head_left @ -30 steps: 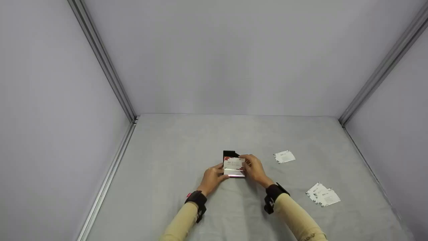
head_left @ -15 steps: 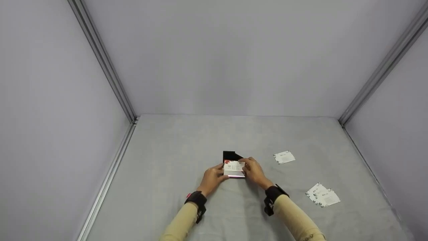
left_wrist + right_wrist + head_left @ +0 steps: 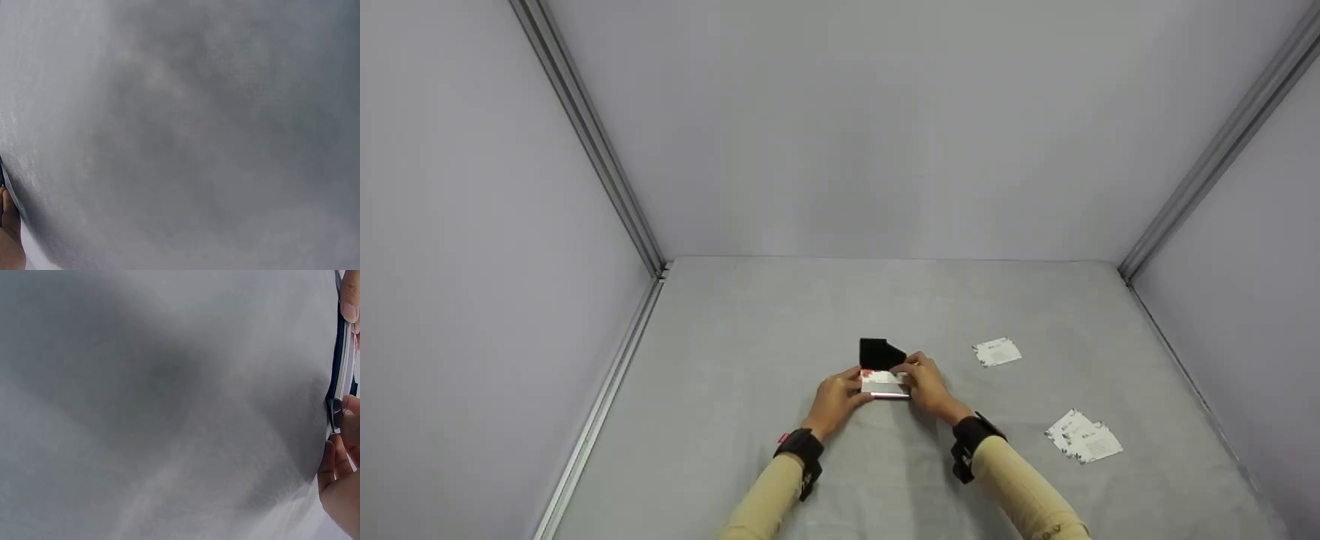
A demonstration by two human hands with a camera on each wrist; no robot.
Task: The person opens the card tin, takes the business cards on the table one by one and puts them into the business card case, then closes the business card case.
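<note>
Hands hold it: the left hand and right hand pinch the side edges of the small, flat black card case mid-worktop, which looks light, stiff and slippery.

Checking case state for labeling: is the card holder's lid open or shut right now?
Open. The black lid stands up behind the card holder, with a white card showing in it; left hand and right hand hold its sides.

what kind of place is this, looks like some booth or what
Probably a recording booth or test enclosure: plain grey walls joined by metal corner rails, and a grey cloth-covered table bearing only a card case and loose cards.
</note>
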